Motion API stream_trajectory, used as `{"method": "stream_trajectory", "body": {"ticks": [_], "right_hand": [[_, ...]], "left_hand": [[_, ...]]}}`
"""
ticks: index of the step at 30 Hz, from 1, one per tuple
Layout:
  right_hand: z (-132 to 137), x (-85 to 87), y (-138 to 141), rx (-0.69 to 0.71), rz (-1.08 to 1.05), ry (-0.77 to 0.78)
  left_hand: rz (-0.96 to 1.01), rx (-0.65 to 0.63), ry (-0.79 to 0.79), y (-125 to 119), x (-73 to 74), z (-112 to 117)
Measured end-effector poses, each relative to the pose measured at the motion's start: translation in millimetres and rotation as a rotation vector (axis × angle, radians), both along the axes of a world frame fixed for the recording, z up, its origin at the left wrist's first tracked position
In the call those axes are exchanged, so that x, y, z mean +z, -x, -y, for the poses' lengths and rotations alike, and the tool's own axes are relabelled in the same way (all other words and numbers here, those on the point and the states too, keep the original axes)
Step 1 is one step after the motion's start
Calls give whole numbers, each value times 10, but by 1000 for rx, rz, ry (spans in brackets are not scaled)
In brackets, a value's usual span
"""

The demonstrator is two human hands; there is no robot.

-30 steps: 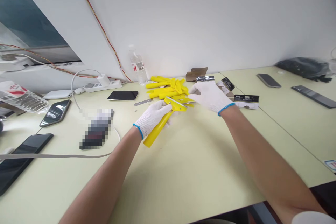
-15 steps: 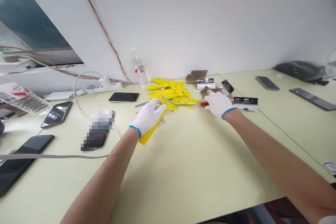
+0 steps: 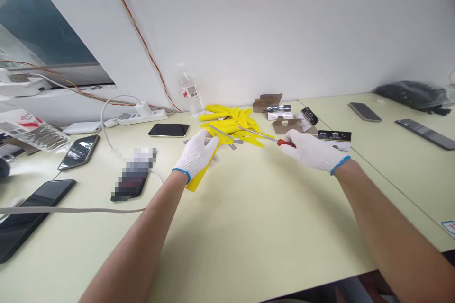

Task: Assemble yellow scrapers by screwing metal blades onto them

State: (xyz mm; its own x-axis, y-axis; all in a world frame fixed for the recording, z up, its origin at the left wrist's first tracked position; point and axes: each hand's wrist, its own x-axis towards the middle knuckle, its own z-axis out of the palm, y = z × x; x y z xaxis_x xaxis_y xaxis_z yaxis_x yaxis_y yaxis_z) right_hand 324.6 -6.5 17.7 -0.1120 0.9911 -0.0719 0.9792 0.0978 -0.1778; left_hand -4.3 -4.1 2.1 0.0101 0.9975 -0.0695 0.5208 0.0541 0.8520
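Right hand drawn back with red-handled screwdriver, left hand holding yellow scraper

The bare left forearm rises from the bottom of the view toward the centre, and the right forearm slants in from the lower right corner. Each hand wears a white knit glove (blue-edged at the cuff, right at the wrist). The left hand stands fairly upright, its fingers curled closed. The right hand lies turned inward, pointing left, its fingers closed in a firm grip. The two hands are apart, with both wrists nearly straight.
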Motion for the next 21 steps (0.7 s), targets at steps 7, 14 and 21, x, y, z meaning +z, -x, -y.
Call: {"method": "stream_trajectory", "body": {"ticks": [7, 14, 21], "right_hand": [[127, -202, 259, 224, -383, -118], [234, -228, 352, 265, -301, -106], [261, -199, 366, 267, -314, -105]], "left_hand": [[-49, 65, -51, 1, -24, -4], [-32, 98, -44, -41, -28, 0], [24, 110, -13, -53, 14, 17]]}}
